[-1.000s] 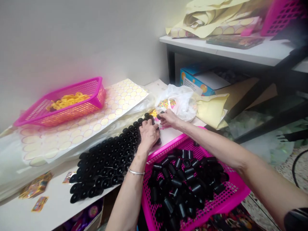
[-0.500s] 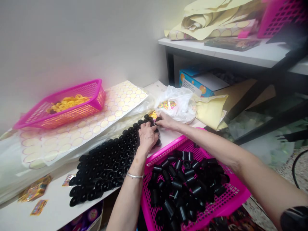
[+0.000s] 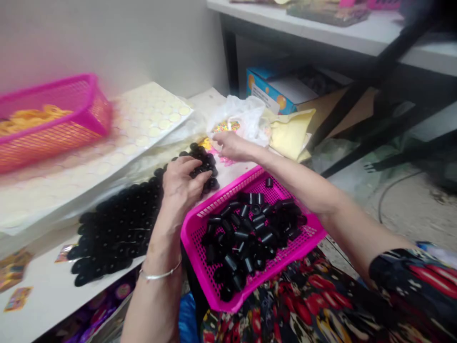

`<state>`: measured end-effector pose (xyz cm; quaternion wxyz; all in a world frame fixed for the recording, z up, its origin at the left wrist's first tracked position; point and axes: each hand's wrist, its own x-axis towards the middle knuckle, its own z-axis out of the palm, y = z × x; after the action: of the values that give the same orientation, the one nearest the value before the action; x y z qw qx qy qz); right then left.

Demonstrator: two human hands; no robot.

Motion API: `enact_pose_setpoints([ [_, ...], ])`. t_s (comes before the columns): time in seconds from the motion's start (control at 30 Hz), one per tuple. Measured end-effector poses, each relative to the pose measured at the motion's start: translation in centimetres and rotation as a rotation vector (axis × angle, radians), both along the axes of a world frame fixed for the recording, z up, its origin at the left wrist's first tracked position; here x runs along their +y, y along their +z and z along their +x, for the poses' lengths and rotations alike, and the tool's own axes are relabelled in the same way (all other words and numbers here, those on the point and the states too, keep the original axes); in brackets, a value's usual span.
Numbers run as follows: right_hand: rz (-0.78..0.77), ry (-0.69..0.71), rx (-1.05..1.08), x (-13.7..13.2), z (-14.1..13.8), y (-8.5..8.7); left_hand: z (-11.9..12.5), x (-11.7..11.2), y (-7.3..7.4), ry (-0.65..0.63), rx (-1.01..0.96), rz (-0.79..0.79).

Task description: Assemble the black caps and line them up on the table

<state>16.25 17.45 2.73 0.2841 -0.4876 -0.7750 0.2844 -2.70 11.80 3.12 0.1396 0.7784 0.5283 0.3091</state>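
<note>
Rows of black plastic tubes [image 3: 121, 226] lie packed together on the white table [image 3: 50, 295]. My left hand [image 3: 180, 183] is curled over the far end of these rows, its fingers gripping a few tubes. My right hand [image 3: 232, 145] reaches further back, its fingertips pinched together beside a white plastic bag [image 3: 246, 114] that shows colourful bits inside. What the pinch holds is blurred. A pink mesh basket [image 3: 194, 228] with several loose black tubes [image 3: 250, 233] rests on my lap, under my right forearm.
A second pink basket [image 3: 89, 100] with yellow rings [image 3: 32, 116] stands at the back left, on a sheet of round stickers [image 3: 150, 114]. A blue box [image 3: 266, 83] and yellow paper [image 3: 289, 136] lie behind the bag. A white shelf [image 3: 321, 24] crosses overhead.
The view has swung down and to the right, so my lap and the floor show. My right hand has moved from the tube rows towards the plastic bag. My left hand stays on the rows.
</note>
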Motion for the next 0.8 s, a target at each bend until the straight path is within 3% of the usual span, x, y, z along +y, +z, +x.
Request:
enact_pose_setpoints([
  [0.07, 0.0, -0.071, 0.125, -3.1, 2.9, 1.1, 0.8, -2.5, -0.1, -0.018, -0.115, -0.077],
  [0.17, -0.182, -0.11, 0.358, -9.4, 6.6, 1.0, 2.6, -6.0, -1.4, -0.129, -0.144, -0.343],
  [0.23, -0.273, -0.211, 0.266, -13.1, 8.2, -0.6, 3.7, -7.5, -2.9, -0.205, -0.059, -0.533],
  [0.3, -0.287, -0.385, 0.007, -15.3, 8.9, -2.8, 4.6, -8.1, -4.1, -0.231, 0.085, -0.596],
  [0.37, -0.323, -0.456, -0.279, -15.9, 8.7, -4.6, 5.1, -8.1, -4.7, -0.24, 0.191, -0.556],
  [0.43, -0.34, -0.471, -0.414, -15.2, 8.1, -5.7, 5.5, -8.1, -4.5, -0.251, 0.233, -0.508],
  [0.7, -0.401, -0.455, -0.541, -12.0, 5.9, -7.8, 6.6, -10.1, -3.4, -0.236, 0.224, -0.523],
  [0.8, -0.428, -0.418, -0.53, -12.2, 6.2, -8.1, 6.8, -8.6, -3.2, -0.216, 0.184, -0.487],
])
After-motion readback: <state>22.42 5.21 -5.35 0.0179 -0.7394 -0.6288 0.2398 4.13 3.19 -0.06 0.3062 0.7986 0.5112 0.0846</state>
